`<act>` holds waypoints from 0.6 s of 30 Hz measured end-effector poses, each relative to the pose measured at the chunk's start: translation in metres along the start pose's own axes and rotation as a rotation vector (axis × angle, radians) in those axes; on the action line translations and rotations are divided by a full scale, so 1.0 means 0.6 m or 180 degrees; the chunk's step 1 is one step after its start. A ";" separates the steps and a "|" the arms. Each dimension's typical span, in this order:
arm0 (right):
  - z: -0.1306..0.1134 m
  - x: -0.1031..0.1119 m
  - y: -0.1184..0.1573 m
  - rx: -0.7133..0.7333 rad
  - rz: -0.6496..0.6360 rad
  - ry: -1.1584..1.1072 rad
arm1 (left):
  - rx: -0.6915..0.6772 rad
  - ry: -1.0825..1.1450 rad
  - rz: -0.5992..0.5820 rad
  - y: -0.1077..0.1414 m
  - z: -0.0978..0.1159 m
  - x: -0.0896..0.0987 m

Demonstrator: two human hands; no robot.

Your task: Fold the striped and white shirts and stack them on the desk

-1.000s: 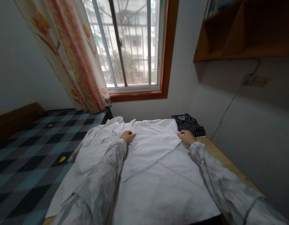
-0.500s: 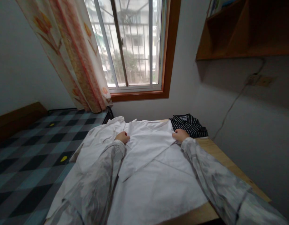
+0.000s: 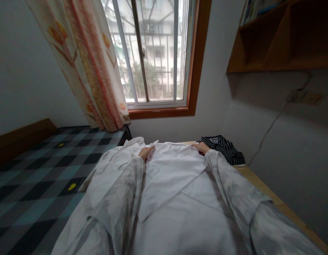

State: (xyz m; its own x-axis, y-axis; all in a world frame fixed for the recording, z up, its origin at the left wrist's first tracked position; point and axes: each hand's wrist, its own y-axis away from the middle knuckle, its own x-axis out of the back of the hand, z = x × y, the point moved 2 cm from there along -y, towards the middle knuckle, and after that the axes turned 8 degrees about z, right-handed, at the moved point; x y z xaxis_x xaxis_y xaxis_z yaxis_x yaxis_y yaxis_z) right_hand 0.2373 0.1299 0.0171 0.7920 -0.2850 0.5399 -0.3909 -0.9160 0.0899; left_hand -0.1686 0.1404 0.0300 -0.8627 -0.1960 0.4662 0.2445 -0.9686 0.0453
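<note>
A white garment [image 3: 177,180] lies spread over the wooden table, with folded layers crossing its middle. My left hand [image 3: 146,152] is closed on its far left edge, thumb on top of the cloth. At the far right corner of the same garment, my right hand [image 3: 202,147] pinches the fabric. The tips of some fingers are hidden by the cloth. More white cloth [image 3: 108,173] lies to the left, partly under my left sleeve. Just right of my right hand is a black garment with white stripes [image 3: 225,148], folded.
A bed with a checked cover [image 3: 44,177] stands on the left. The wooden table [image 3: 270,187] shows along its right edge. Behind are a window [image 3: 158,60] and a curtain [image 3: 92,71]; a wooden shelf [image 3: 259,53] hangs upper right.
Both hands have moved farther along the white garment toward its far end, each now holding nearer the far corners. The view has shifted slightly.
</note>
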 end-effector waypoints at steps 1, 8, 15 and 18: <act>-0.001 -0.007 -0.002 0.0041 0.0014 -0.0095 | 0.0047 0.0076 0.0011 -0.004 -0.001 -0.004; -0.029 -0.021 -0.018 0.0743 0.0273 -0.0675 | -0.0221 0.0418 0.0237 -0.026 0.021 -0.014; -0.021 -0.012 -0.034 0.0958 0.0684 -0.0661 | -0.0649 0.0415 0.0668 -0.015 0.019 0.012; -0.008 -0.024 -0.038 0.0817 0.0656 -0.0319 | -0.0529 0.0109 0.0612 -0.011 0.004 0.011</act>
State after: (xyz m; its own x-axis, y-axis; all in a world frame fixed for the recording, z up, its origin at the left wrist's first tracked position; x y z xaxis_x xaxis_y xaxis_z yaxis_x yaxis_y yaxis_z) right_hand 0.2326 0.1563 0.0112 0.7558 -0.4862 0.4386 -0.4268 -0.8738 -0.2331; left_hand -0.1749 0.1457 0.0348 -0.8225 -0.3812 0.4221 0.3317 -0.9244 -0.1885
